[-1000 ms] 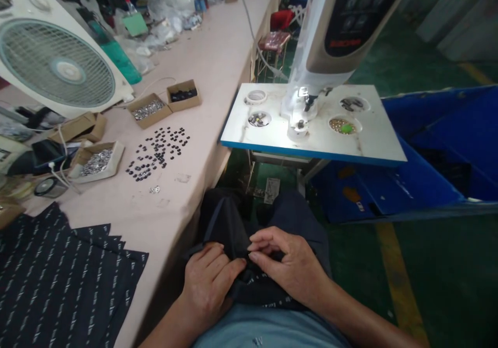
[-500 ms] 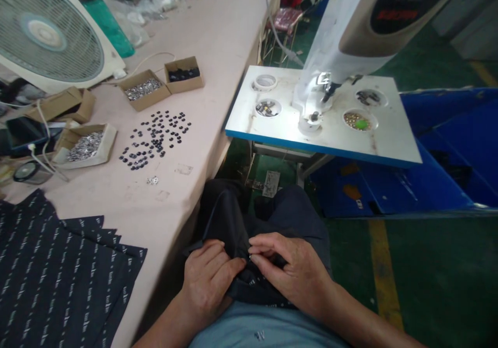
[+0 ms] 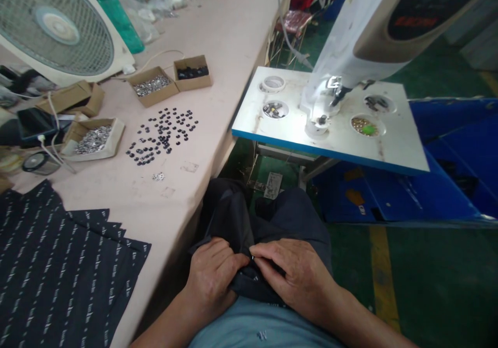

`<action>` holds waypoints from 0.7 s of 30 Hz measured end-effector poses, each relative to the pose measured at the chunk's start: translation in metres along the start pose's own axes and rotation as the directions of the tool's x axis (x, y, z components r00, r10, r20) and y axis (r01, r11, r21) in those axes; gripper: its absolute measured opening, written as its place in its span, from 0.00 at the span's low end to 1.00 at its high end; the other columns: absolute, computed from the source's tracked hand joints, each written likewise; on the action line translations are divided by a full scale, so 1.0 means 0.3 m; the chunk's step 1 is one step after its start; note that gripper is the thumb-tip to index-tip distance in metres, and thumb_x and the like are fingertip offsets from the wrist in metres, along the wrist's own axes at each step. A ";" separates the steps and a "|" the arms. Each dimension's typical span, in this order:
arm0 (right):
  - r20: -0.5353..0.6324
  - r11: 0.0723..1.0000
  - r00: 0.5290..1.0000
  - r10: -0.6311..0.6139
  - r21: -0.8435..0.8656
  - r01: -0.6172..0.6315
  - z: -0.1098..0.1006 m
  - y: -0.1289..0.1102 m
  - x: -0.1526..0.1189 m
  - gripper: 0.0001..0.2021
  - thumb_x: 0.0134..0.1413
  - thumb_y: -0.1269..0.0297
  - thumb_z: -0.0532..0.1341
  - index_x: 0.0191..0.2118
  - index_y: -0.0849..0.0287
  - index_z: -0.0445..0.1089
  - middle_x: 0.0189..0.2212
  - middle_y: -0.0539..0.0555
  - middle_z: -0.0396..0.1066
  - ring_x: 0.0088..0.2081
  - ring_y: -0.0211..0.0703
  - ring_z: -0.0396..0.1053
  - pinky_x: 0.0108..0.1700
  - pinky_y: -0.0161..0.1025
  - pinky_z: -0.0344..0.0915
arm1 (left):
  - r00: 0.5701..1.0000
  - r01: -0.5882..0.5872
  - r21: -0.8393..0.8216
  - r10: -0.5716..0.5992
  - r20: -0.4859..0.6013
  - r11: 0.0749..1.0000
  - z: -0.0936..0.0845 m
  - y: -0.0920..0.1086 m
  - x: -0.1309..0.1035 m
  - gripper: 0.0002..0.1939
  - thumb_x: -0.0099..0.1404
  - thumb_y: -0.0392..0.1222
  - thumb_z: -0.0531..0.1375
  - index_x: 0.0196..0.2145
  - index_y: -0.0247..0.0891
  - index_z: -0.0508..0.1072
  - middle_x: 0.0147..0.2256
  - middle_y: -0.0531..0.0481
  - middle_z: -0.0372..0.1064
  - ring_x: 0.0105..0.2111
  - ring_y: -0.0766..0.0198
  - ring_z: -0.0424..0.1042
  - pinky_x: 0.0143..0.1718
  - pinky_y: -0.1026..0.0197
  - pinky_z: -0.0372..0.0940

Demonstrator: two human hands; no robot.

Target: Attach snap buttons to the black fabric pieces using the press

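In my lap a dark cloth (image 3: 254,287) with small white lettering lies bunched. My left hand (image 3: 212,270) is closed on it, thumb pressed along a fold. Close by on the right, my right hand (image 3: 301,273) pinches a small shiny metal piece (image 3: 252,258) between thumb and forefinger, against the cloth. The fingertips mostly cover that piece, so its exact kind does not show. Left of me, a stack of printed dark cloth pieces (image 3: 58,270) rests on the table (image 3: 218,42). Black round snap caps (image 3: 164,130) are scattered there, near a little pile of silvery parts (image 3: 158,177).
Cardboard boxes hold silvery parts (image 3: 93,139) and black parts (image 3: 193,72). A fan (image 3: 58,26) stands at the back left. Ahead on the right is a pressing machine (image 3: 338,42) on a white board (image 3: 288,130) with cups of small parts. Blue bins (image 3: 389,197) stand beyond it.
My right thumb and fingertips have closed in on the small metal piece and moved nearer the left thumb. The view has shifted slightly; my left hand keeps its hold on the cloth.
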State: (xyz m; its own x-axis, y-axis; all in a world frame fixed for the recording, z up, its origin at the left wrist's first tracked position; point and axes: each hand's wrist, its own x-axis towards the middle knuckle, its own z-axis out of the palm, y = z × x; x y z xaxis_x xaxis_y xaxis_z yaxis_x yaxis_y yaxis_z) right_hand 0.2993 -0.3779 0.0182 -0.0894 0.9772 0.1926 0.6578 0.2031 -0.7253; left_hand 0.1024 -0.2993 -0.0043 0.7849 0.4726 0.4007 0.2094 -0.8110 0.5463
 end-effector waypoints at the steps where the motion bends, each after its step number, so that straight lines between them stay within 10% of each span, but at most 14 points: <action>1: 0.010 1.000 1.000 -0.011 -0.010 0.011 -0.003 -0.002 0.000 0.10 0.59 0.72 0.60 0.46 0.57 0.71 0.39 0.50 0.78 0.38 0.39 0.75 0.43 0.35 0.66 | 1.000 0.014 -0.003 -0.014 -0.001 1.000 0.001 0.001 -0.001 0.14 0.55 0.26 0.54 0.38 0.36 0.70 0.24 0.50 0.63 0.27 0.62 0.62 0.32 0.57 0.58; 10: 0.140 0.995 0.988 -0.068 -0.058 0.076 -0.062 -0.030 0.015 0.16 0.57 0.72 0.56 0.50 0.57 0.70 0.37 0.52 0.77 0.36 0.41 0.73 0.41 0.39 0.62 | 0.997 0.073 -0.059 -0.072 0.021 0.996 0.002 0.009 0.002 0.11 0.58 0.28 0.54 0.37 0.37 0.69 0.25 0.52 0.62 0.27 0.63 0.61 0.30 0.58 0.53; 17: 0.244 0.998 0.969 -0.033 -0.044 0.045 -0.091 -0.038 0.014 0.36 0.43 0.42 0.68 0.56 0.57 0.65 0.44 0.57 0.76 0.43 0.50 0.72 0.50 0.46 0.60 | 0.989 0.145 -0.078 -0.143 0.034 0.986 0.009 0.017 0.014 0.10 0.55 0.28 0.56 0.34 0.38 0.69 0.24 0.53 0.63 0.26 0.64 0.61 0.28 0.59 0.51; 21: 0.235 0.995 0.972 -0.013 -0.090 0.035 -0.063 -0.015 0.009 0.29 0.48 0.61 0.68 0.57 0.54 0.64 0.45 0.54 0.75 0.45 0.47 0.72 0.51 0.44 0.61 | 0.981 0.195 -0.098 -0.194 0.023 0.976 0.027 0.019 0.024 0.09 0.53 0.28 0.57 0.32 0.39 0.68 0.24 0.54 0.65 0.25 0.65 0.63 0.28 0.59 0.51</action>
State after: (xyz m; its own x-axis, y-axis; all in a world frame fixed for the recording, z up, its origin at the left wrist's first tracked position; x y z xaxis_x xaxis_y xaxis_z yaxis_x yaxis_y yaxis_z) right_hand 0.3101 -0.3773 0.0346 -0.2705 0.9618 0.0413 0.7192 0.2304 -0.6554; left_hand 0.1140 -0.3031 -0.0042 0.7430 0.6124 0.2700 0.3005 -0.6657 0.6831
